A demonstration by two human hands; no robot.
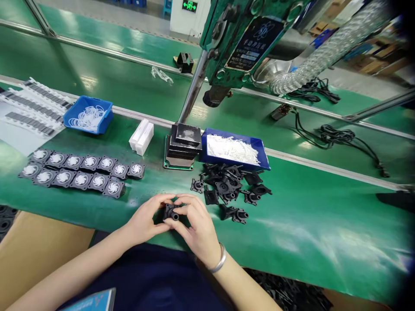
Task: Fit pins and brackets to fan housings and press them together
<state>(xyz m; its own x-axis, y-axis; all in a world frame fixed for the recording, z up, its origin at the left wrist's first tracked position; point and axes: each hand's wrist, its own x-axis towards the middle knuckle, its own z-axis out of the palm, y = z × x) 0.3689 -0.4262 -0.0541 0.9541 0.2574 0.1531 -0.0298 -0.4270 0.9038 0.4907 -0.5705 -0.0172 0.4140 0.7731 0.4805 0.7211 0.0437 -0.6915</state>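
Both hands meet near the front edge of the green table [308, 224]. My left hand [147, 218] and my right hand [196, 226] together grip one small black plastic part [170, 212] with a short tube sticking out. Fingers of both hands are pinched round it. Just beyond the hands lies a loose pile of similar black parts [228, 185]. To the left, two rows of black parts with white swirl inserts [81, 172] lie flat. A silver bangle [218, 261] sits on my right wrist.
A blue tray of white pieces [235, 149] lies behind the pile. A black block on a green base [181, 147] stands under a green press machine [240, 39]. A blue bin of white rings [88, 114], white blocks [142, 137] and cables [337, 138] lie farther back.
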